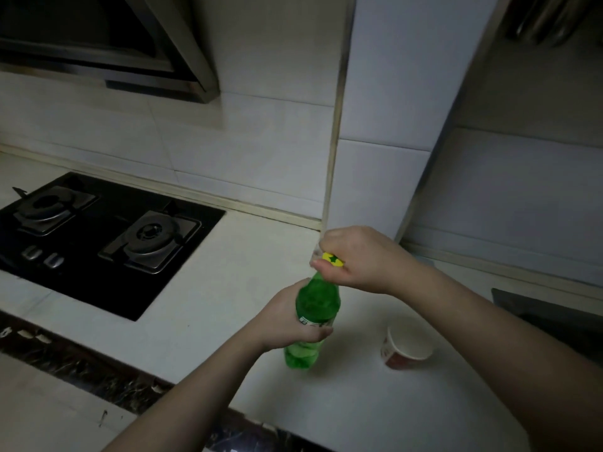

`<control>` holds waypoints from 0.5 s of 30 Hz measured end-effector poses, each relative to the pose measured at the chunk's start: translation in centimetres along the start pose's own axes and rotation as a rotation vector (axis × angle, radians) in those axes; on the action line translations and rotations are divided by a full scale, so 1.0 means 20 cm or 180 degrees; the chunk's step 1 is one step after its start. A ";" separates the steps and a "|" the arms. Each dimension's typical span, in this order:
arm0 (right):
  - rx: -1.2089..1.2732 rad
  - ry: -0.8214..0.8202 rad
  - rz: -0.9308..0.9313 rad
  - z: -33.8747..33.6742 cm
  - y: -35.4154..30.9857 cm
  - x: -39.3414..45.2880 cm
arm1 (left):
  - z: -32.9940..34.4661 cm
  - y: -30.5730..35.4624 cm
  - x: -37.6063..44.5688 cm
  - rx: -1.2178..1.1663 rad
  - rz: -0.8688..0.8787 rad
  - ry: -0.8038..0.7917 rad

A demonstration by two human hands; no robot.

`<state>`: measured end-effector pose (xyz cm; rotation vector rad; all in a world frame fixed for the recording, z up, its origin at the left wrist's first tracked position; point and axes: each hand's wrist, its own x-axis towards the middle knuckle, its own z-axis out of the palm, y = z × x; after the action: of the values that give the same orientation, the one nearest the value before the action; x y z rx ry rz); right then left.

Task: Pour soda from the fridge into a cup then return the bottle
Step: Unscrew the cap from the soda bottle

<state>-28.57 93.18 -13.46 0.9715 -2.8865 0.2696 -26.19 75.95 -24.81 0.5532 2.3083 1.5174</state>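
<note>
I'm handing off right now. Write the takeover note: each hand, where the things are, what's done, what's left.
Left hand: wrapped around the middle of the green plastic soda bottle, holding it upright over the white countertop.
Right hand: closed on the yellow bottle cap, cap on the neck.
White and red paper cup: standing on the countertop to the right of the bottle; it looks empty.
Done: bottle brought to the counter.
Left: remove cap, pour, recap, return bottle to fridge.
</note>
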 end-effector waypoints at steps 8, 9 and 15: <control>-0.0860 0.0237 0.2078 -0.07 0.07 -0.28 | 0.34 0.20 0.07 0.1591 -0.0269 0.1514; -0.0794 0.0214 0.2239 -0.08 0.08 -0.31 | 0.38 0.22 0.08 0.1831 -0.0255 0.1609; -0.0195 0.0425 0.1862 -0.10 0.21 -0.47 | 0.54 0.32 0.09 0.1675 -0.0197 0.1509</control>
<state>-23.50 102.39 -13.30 0.0724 -2.9560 0.2640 -21.78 87.59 -23.19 0.2483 3.0870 1.0860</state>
